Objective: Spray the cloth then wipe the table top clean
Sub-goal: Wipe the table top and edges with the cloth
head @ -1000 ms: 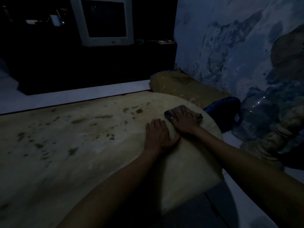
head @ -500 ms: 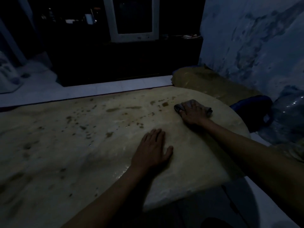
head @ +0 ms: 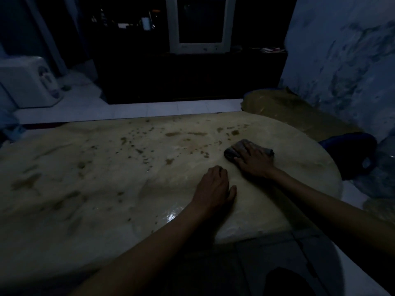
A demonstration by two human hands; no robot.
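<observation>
Since half a second ago the left hand [head: 214,186] has slid forward toward the right hand [head: 254,160], and its fingers, then spread flat, are now curled with the palm resting on the bench [head: 89,189]. That pale bench top fills most of the view, with brown stains scattered beyond and to the left of both hands and a wet glint just behind the left wrist. Far beyond the hands a light-cased monitor [head: 199,24] sits on a dark cabinet [head: 188,77]. Right of the right hand, past the bench's rounded edge, stands a dark blue tub [head: 352,154]. Under the right hand lies the dark cloth [head: 232,153], pressed flat by open fingers, its ends showing on either side. Nothing lies between the two hands.
</observation>
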